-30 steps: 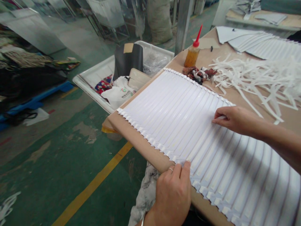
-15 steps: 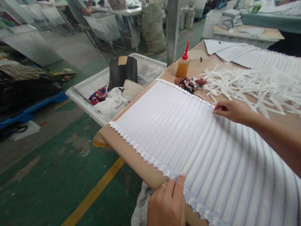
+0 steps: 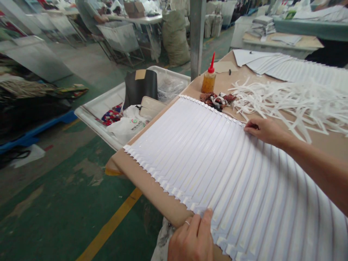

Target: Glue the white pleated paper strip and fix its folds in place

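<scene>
Overlapping white sheets (image 3: 174, 152) lie fanned in a long row of narrow bands, with small white strip ends jutting out along both edges. At the near edge my left hand (image 3: 191, 237) is closed, its index fingertip pressing on the end of a white strip; its thumb is hidden. My right hand (image 3: 261, 130) pinches at the far edge of the same row, thumb and finger together at a strip end. What exactly lies between its fingertips is hard to see. Beyond it spreads a loose pile of thin white strips (image 3: 288, 101).
A red-tipped bottle of amber liquid (image 3: 208, 82) stands by a crumpled patterned cloth (image 3: 217, 100). More fanned sheets (image 3: 296, 67) lie at the back right. Left of the brown-covered table (image 3: 152, 192) is a white bin (image 3: 94, 121); behind it rises a metal post (image 3: 196, 40). A person (image 3: 91, 16) sits far off.
The view has shifted slightly, so the table and sheets appear a little lower and further left. Both hands keep their places on the sheet edges.
</scene>
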### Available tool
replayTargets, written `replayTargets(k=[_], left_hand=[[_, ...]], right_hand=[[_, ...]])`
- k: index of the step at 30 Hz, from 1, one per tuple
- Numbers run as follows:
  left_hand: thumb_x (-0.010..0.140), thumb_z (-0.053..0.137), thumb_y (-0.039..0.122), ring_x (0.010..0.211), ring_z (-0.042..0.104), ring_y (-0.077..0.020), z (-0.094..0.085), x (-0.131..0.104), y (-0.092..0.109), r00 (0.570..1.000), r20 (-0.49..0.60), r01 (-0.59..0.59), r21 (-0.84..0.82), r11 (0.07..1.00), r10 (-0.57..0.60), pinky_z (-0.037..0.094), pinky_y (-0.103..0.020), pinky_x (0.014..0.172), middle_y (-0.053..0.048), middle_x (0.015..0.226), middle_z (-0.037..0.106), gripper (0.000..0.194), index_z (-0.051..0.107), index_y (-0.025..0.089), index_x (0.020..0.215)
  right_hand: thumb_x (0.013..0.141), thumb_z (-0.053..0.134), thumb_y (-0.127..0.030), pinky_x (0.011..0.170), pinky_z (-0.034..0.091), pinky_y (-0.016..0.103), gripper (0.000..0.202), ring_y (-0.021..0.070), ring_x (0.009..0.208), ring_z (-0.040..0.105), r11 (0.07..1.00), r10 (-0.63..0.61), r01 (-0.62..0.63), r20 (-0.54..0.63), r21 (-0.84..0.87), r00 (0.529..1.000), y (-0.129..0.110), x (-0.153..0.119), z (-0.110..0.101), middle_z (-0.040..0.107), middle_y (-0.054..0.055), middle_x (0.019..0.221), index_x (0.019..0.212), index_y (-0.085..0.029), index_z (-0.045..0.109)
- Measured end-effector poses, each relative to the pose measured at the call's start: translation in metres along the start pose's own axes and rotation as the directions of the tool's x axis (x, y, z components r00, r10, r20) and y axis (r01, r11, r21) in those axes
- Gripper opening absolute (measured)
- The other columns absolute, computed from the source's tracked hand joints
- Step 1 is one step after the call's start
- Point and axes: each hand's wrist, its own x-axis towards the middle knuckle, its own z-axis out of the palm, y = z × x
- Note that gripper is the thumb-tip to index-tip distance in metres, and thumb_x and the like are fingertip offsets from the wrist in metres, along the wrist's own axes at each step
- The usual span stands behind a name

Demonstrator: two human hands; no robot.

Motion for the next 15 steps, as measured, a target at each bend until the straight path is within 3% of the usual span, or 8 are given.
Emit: replayTargets(k=[7, 12, 15], left_hand=[[0.095, 0.046, 0.002, 0.062, 0.072, -0.0180, -0.001, 0.002, -0.001, 1.000, -0.009, -0.010, 0.006, 1.000, 0.010, 0.059, -0.029, 0.054, -0.001, 0.083, 0.072, 0.046, 0.063, 0.015, 0.135], [0.095, 0.041, 0.001, 0.056, 0.069, -0.0157, -0.003, 0.009, 0.002, 0.995, -0.099, -0.012, 0.046, 0.999, 0.016, 0.053, -0.027, 0.050, 0.000, 0.076, 0.070, 0.044, 0.067, 0.015, 0.128], [0.096, 0.043, 0.003, 0.059, 0.070, -0.0155, 0.000, 0.002, 0.001, 0.995, -0.088, -0.033, 0.079, 0.996, 0.040, 0.054, -0.027, 0.053, -0.001, 0.081, 0.072, 0.045, 0.066, 0.013, 0.134]], right_hand=[[0.087, 0.063, -0.039, 0.071, 0.048, 0.032, 0.019, 0.0208, 0.076, 0.068, 0.999, 0.033, -0.031, 0.044, -0.041, 0.998, -0.008, 0.001, 0.003, 0.076, 0.005, 0.081, 0.085, -0.022, 0.072], [0.090, 0.061, -0.037, 0.070, 0.044, 0.036, 0.018, 0.0240, 0.078, 0.064, 0.985, 0.078, -0.100, -0.156, -0.138, 0.985, 0.006, 0.005, -0.007, 0.075, 0.010, 0.089, 0.089, -0.023, 0.071], [0.093, 0.059, -0.040, 0.070, 0.043, 0.036, 0.023, 0.0246, 0.078, 0.063, 0.984, 0.109, -0.131, -0.177, -0.119, 0.978, 0.013, 0.011, -0.012, 0.075, 0.012, 0.091, 0.089, -0.022, 0.073]])
